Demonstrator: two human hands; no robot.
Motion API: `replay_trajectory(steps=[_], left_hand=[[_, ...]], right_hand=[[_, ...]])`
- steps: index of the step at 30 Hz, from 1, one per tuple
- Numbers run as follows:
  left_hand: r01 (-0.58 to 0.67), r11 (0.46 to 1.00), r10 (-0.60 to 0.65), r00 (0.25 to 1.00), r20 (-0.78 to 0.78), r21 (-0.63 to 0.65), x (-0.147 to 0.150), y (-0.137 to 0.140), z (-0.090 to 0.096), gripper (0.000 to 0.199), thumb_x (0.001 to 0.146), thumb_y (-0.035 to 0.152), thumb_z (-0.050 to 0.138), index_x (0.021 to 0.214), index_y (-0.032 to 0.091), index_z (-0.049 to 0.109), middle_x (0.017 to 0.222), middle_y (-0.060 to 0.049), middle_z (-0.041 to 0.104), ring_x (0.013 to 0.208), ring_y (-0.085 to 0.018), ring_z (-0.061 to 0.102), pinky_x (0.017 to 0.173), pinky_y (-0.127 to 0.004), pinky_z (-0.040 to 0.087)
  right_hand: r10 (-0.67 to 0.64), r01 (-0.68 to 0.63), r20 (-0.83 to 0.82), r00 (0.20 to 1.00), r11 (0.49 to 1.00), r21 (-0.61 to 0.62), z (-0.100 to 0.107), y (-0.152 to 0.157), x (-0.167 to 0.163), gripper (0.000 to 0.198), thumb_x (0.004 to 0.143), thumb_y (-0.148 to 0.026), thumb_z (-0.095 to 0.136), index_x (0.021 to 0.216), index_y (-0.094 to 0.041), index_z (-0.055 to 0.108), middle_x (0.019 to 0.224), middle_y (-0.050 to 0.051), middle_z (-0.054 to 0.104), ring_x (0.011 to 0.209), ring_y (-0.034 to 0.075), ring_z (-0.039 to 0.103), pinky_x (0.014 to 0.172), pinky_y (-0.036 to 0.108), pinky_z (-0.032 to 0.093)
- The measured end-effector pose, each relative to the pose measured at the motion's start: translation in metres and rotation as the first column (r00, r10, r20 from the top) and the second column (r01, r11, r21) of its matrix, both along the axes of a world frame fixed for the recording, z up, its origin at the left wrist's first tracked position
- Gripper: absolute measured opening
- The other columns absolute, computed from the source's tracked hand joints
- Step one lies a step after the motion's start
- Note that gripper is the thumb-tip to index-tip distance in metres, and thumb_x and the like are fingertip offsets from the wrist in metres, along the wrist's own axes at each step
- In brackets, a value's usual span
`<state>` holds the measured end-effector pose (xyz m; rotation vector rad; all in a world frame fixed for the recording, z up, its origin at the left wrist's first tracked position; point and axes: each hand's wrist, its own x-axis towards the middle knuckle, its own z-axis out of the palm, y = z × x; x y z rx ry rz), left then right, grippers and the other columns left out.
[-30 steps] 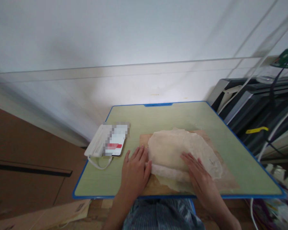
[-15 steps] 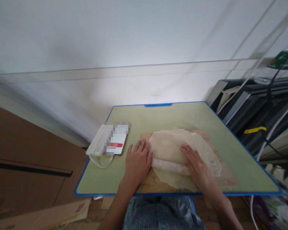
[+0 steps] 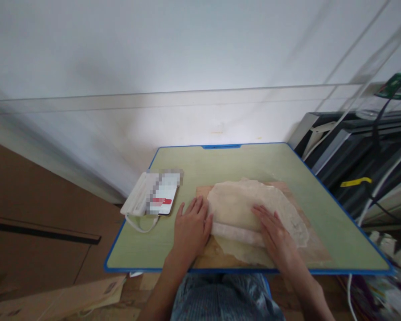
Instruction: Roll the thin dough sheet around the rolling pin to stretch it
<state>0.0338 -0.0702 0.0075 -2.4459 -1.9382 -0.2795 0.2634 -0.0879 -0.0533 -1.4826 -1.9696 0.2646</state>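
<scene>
A wide, thin sheet of dough (image 3: 235, 198) lies on a wooden board (image 3: 316, 252), its edge uneven. Across its near part runs a whitish roll (image 3: 237, 232), which looks like a rolling pin with dough or flour on it; both ends are hidden under my hands. My left hand (image 3: 192, 225) rests flat at the left end, fingers stretched forward over the board's left edge. At the right end my right hand (image 3: 274, 229) lies with straight fingers pointing forward and left, palm down over the roll and the dough. Both hands are open.
The board is on a green folding table (image 3: 240, 162) with a blue rim, set against a white wall. Left of my hands lie a phone (image 3: 165, 196) and a white strapped case (image 3: 138, 196). Dark flat panels (image 3: 347, 147) and cables crowd the right side.
The hands, the roll and the dough look almost the same. Only a slight shift of the camera's view shows.
</scene>
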Motion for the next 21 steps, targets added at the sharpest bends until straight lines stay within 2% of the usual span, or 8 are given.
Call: replay_trajectory(steps=[10,17,21], left_hand=[[-0.006,1.000,0.006,1.000,0.005,0.021,-0.001,-0.007,-0.002,0.038,0.092,0.028,0.037,0.125,0.019,0.052,0.135,-0.007,0.051,0.124,-0.023,0.047,0.104,-0.049,0.033],[0.005,1.000,-0.005,1.000,-0.015,0.024,-0.001,0.004,-0.004,0.038,0.092,0.028,0.037,0.126,0.018,0.051,0.136,-0.009,0.050,0.123,-0.023,0.048,0.102,-0.048,0.035],[0.017,1.000,-0.017,1.000,0.004,0.004,-0.003,-0.007,-0.003,0.038,0.092,0.027,0.037,0.127,0.018,0.051,0.136,-0.008,0.049,0.124,-0.023,0.047,0.103,-0.049,0.034]], right_hand=[[0.030,-0.030,-0.001,1.000,0.999,-0.023,0.001,-0.007,0.002,0.040,0.088,-0.019,0.034,0.124,-0.020,0.051,0.131,0.009,0.054,0.128,0.022,0.042,0.110,0.054,0.022],[0.023,-0.024,-0.047,0.999,1.000,-0.019,0.001,0.009,0.003,0.039,0.089,-0.021,0.031,0.118,-0.019,0.056,0.127,0.010,0.058,0.124,0.022,0.047,0.107,0.052,0.032],[0.039,-0.039,-0.063,0.997,0.999,0.006,0.003,-0.001,0.002,0.038,0.089,-0.022,0.035,0.121,-0.020,0.055,0.128,0.009,0.057,0.125,0.022,0.046,0.107,0.051,0.033]])
